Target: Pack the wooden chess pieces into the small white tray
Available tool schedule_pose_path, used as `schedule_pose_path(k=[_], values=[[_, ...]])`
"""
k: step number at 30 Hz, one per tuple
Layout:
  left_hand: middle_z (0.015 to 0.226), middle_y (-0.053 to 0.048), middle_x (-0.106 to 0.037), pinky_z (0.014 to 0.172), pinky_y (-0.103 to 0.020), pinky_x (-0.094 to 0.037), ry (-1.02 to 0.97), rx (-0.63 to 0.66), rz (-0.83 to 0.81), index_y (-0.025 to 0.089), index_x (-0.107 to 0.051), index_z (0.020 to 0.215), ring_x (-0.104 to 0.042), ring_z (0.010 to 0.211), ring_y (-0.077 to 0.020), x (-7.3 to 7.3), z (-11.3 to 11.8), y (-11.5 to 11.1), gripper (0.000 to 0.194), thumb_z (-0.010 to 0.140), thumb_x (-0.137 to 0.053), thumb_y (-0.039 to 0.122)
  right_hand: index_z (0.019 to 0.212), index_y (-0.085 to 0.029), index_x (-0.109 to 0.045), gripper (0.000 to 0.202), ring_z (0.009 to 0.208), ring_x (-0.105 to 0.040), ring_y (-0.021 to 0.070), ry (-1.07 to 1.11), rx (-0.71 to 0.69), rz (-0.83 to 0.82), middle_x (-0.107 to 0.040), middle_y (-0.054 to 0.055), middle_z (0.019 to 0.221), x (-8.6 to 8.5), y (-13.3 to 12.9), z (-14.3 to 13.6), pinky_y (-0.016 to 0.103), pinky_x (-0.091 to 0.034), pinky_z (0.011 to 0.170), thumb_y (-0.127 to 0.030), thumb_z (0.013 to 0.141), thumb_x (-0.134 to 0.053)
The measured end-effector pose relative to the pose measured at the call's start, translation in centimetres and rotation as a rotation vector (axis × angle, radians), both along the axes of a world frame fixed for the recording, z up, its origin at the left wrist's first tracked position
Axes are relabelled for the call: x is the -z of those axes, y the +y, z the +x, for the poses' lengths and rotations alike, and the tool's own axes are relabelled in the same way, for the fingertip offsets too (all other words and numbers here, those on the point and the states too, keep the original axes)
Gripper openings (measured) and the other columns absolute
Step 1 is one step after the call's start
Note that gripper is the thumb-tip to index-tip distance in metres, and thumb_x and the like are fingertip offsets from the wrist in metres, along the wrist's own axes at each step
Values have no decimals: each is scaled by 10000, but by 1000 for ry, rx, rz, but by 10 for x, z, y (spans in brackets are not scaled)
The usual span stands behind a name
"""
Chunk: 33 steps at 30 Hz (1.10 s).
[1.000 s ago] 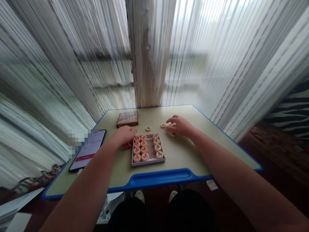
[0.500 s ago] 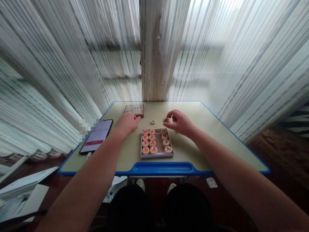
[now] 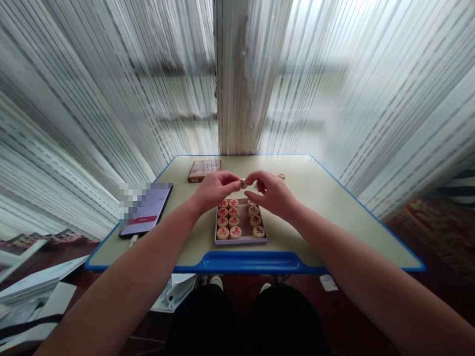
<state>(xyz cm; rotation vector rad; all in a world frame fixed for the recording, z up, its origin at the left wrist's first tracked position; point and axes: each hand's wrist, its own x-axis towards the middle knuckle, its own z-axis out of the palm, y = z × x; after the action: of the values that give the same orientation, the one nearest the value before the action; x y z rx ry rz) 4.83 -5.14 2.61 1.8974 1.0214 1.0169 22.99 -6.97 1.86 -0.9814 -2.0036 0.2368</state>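
Your left hand (image 3: 213, 190) and your right hand (image 3: 270, 194) meet above the far end of the tray (image 3: 240, 241), and between their fingertips sits one small round chess piece (image 3: 243, 183). The piece is a flat disc, so it has no long axis to speak of; it looks tipped up on edge between the two hands, though which way its face points is too small to tell. Your left thumb and forefinger are closed down on it, pinching it; your right fingers curl in close and touch it from the other side, but whether they grip it or only meet it, you cannot tell from here. The tray lies on a pale table (image 3: 326, 212) with a blue rim and a blue groove along its near edge. In the tray stand two columns of red-marked pieces (image 3: 228, 217) on the left and a column of dark-marked pieces (image 3: 256, 220) on the right. A phone (image 3: 146, 215) lies at the table's left edge, a flat wooden box (image 3: 203, 169) at the far side, and one loose piece (image 3: 282, 176) beyond your right hand. Striped sheer curtains (image 3: 111, 99) hang behind the table.
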Motion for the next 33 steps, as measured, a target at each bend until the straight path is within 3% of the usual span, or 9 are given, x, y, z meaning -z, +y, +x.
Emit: schedule_pose_path(k=[5, 9, 15, 21, 24, 28, 30, 33], values=[[757, -55, -664, 481, -190, -421, -15, 66, -19, 111, -659, 887, -558, 594, -92, 1, -4, 5, 352, 737, -625, 428, 894, -182, -589, 143, 576, -455, 86, -5, 4, 24, -602, 1, 720, -1, 1, 0, 232, -380, 565, -203, 753, -591], [753, -59, -653, 419, -188, -396, -35, 89, -89, 109, -649, 906, -561, 551, -93, 1, -8, 5, 380, 743, -617, 450, 852, -179, -608, 122, 605, -477, 99, -108, 20, 65, -604, 13, 738, -2, 1, 7, 246, -397, 590, -216, 738, -628], [718, -63, -669, 431, -188, -378, -22, 55, -62, 111, -682, 853, -522, 529, -79, -4, -9, 4, 349, 722, -646, 432, 1060, -205, -606, 313, 679, -511, 127, -119, -22, 94, -611, 47, 881, -5, -2, 13, 275, -434, 619, -263, 753, -630], [619, -30, -628, 449, -199, -361, -3, 125, -143, 123, -692, 828, -488, 495, -69, -5, -6, -2, 336, 718, -650, 437, 879, -190, -632, 137, 667, -502, 122, -184, -77, 99, -607, 26, 772, -5, -6, 7, 276, -419, 637, -264, 771, -595], [536, -4, -568, 432, -198, -342, 7, 147, -184, 119, -685, 816, -474, 473, -73, -6, -5, -4, 322, 720, -651, 425, 833, -181, -619, 144, 654, -493, 118, -185, -76, 108, -607, 24, 752, -6, -7, 7, 264, -404, 616, -298, 748, -619], [618, -25, -612, 426, -194, -345, -24, 157, -200, 112, -663, 845, -486, 478, -70, -7, -4, -4, 326, 736, -633, 418, 819, -171, -611, 155, 640, -479, 114, -158, -71, 98, -600, 21, 741, -8, -7, 6, 255, -385, 603, -286, 719, -640], [683, -45, -643, 438, -196, -363, -20, 97, -144, 110, -646, 881, -506, 496, -74, -6, -5, 0, 318, 771, -589, 403, 805, -167, -607, 150, 619, -464, 109, -137, -69, 42, -585, 17, 720, -9, -7, 5, 250, -374, 587, -290, 723, -632], [686, -47, -653, 498, -210, -404, 36, -115, 34, 107, -626, 866, -507, 508, -77, 0, -8, 11, 273, 808, -531, 357, 770, -162, -611, 144, 592, -438, 102, -188, -57, -77, -547, 0, 671, -7, -4, 2, 243, -349, 572, -292, 714, -636]])
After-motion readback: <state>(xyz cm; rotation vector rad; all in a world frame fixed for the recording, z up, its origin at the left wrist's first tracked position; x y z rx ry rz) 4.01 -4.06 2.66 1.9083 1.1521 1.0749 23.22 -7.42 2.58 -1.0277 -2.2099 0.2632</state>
